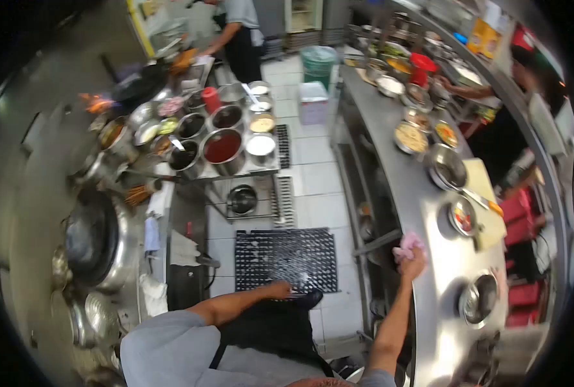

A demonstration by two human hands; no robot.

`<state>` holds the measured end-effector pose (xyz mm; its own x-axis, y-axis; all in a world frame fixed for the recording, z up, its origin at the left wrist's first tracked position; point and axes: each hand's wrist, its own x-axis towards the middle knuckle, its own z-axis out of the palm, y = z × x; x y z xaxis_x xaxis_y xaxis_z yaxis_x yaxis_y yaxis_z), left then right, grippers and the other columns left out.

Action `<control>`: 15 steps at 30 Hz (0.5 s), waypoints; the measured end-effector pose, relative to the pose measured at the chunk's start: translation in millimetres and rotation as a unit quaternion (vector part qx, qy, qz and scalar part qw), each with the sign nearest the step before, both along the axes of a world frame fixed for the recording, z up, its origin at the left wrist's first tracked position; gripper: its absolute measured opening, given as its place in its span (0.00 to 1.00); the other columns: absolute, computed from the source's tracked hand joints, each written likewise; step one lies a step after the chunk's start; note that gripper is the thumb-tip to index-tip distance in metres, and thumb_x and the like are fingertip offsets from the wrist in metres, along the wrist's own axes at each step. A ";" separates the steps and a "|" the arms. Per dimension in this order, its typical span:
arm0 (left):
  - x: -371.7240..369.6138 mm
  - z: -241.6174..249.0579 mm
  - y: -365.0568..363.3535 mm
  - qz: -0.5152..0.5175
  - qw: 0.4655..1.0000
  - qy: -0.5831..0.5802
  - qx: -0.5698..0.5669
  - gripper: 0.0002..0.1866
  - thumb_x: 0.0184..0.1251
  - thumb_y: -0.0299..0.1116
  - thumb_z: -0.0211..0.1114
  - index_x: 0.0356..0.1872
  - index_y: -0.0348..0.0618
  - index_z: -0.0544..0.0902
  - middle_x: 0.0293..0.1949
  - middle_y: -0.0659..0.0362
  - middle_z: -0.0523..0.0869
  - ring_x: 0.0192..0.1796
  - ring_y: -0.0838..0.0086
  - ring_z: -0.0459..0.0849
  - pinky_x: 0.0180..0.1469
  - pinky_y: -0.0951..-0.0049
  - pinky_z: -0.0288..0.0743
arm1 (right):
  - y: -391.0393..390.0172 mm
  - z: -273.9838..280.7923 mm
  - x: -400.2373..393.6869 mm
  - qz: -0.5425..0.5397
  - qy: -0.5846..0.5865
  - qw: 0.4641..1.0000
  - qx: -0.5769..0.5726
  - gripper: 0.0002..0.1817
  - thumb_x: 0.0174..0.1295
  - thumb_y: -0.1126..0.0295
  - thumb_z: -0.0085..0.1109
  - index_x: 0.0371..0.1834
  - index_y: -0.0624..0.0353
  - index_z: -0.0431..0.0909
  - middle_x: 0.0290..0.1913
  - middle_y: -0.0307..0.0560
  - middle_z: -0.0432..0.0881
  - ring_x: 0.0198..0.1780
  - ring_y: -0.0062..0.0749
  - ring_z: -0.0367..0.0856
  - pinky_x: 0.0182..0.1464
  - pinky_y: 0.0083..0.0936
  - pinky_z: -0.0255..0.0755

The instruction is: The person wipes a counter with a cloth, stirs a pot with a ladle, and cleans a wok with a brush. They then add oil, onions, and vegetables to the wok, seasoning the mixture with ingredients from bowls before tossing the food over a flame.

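Observation:
My right hand [412, 263] is closed round a crumpled pink cloth [408, 246] at the near edge of the steel counter [432, 293]. My left hand [278, 289] hangs in front of my dark apron, above the black floor mat [285, 258]. Its fingers look curled in, and I see nothing in them. Nearest the cloth on the counter is a steel bowl with red and pale food [462, 216]. Another steel bowl [478, 298] stands closer to me on the right.
A cutting board [487, 222] and a pan [447, 166] lie farther along the counter. On the left are a large wok [92, 238], sauce pots [222, 149] and a flame [96, 102]. One co-worker [240, 45] stands at the back, another [513, 129] beyond the counter.

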<state>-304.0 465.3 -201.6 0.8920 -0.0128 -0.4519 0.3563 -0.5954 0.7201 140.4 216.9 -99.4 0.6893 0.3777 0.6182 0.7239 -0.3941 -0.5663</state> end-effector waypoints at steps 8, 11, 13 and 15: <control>-182.0 -59.6 100.6 0.110 0.960 0.239 0.096 0.18 0.64 0.38 0.53 0.37 0.33 0.85 0.35 0.47 0.87 0.27 0.60 0.87 0.28 0.62 0.81 | -65.7 68.3 -152.8 -0.250 0.058 0.934 -0.248 0.13 0.41 0.71 0.60 0.34 0.59 0.84 0.40 0.51 0.86 0.43 0.49 0.83 0.47 0.41 0.75; -210.7 -86.7 101.3 0.297 0.910 0.284 0.051 0.16 0.64 0.35 0.54 0.34 0.30 0.84 0.34 0.47 0.87 0.25 0.62 0.86 0.26 0.60 0.80 | -90.8 60.0 -234.0 -0.299 0.332 0.870 -0.209 0.10 0.48 0.68 0.61 0.32 0.59 0.85 0.35 0.56 0.86 0.41 0.52 0.85 0.44 0.42 0.77; -215.2 -93.0 91.6 0.344 0.891 0.295 -0.039 0.15 0.64 0.35 0.55 0.37 0.33 0.84 0.33 0.49 0.85 0.26 0.62 0.85 0.27 0.58 0.79 | -129.3 12.1 -300.6 -0.315 0.414 0.843 -0.138 0.13 0.48 0.67 0.60 0.35 0.58 0.86 0.35 0.57 0.86 0.43 0.48 0.86 0.47 0.38 0.77; -219.3 -93.6 84.6 0.448 0.814 0.312 -0.197 0.12 0.65 0.36 0.58 0.42 0.40 0.83 0.32 0.53 0.82 0.28 0.63 0.81 0.29 0.55 0.77 | -145.5 -1.2 -355.7 -0.379 0.418 0.802 -0.198 0.13 0.47 0.68 0.59 0.35 0.58 0.87 0.34 0.58 0.86 0.42 0.45 0.87 0.47 0.37 0.77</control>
<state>-523.3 549.9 -295.2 0.2212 0.2639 -0.9388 0.8902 0.3385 0.3049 -215.3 71.4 -100.6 0.9250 -0.2921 -0.2432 -0.3745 -0.8098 -0.4516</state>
